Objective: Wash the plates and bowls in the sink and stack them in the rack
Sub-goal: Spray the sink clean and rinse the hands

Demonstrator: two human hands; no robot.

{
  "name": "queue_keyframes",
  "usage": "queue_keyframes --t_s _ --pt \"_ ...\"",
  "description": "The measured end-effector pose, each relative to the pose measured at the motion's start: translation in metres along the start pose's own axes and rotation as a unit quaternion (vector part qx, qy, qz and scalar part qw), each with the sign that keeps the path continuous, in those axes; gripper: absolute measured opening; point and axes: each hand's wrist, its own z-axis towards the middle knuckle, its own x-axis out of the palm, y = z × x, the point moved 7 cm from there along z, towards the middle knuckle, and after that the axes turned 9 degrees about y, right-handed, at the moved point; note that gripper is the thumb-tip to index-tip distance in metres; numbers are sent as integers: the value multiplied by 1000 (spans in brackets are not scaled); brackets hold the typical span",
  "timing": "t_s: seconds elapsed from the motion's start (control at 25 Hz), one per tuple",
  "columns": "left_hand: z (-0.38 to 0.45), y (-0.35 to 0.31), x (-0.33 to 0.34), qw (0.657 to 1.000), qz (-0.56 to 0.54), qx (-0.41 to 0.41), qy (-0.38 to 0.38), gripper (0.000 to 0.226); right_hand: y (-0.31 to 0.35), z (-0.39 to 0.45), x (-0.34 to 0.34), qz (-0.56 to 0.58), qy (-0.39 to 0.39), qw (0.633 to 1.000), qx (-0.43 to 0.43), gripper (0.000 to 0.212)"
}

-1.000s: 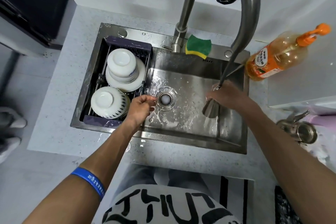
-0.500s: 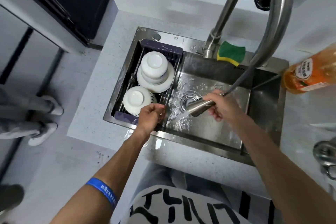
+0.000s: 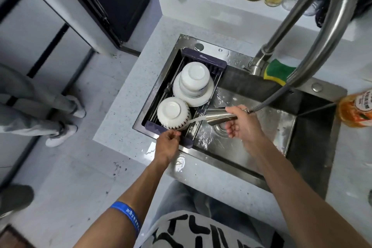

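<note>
Steel sink (image 3: 314,153) is sitting in the pale counter (image 3: 120,119), with a dark rack (image 3: 203,57) lying across its left end. In the rack, one white bowl (image 3: 173,112) is resting upside down at the near end, and beyond it another upturned bowl stack (image 3: 194,78) is sitting on a plate (image 3: 201,100). The right hand (image 3: 244,125) is closing its grip round the sprayer (image 3: 218,117), thumb over the top, aiming it left; a thin stream is hitting the near bowl's side. The left hand (image 3: 167,145) is hovering at the rack's near edge just below that bowl, fingers curled together; whether its grip is pinching the rack or nothing I cannot tell. A green sponge (image 3: 278,71) is lying by the faucet (image 3: 322,26) base, and an orange bottle (image 3: 356,106) is standing on the right.
</note>
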Motion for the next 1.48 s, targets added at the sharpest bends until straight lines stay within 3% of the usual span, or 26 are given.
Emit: queue_keyframes --t_s 0.32,0.56,0.68,1.04,1.36,1.48 --pt "10 1 -13 1000 27 -5 -9 19 10 3 37 65 13 998 -15 13" --pt "11 -4 -40 997 -1 -27 -78 14 18 8 51 75 2 996 -44 12" --pt "15 -13 -47 996 -57 -9 -71 44 21 14 53 84 -15 995 -43 12" --pt "25 -47 -50 992 -86 58 -71 44 30 36 45 66 -13 996 -58 19" --pt "36 -55 -39 995 10 88 -44 53 25 19 -56 -85 -145 978 -125 16" --pt "35 -54 -34 992 58 98 -51 58 33 21 -64 -141 -118 975 -123 19"
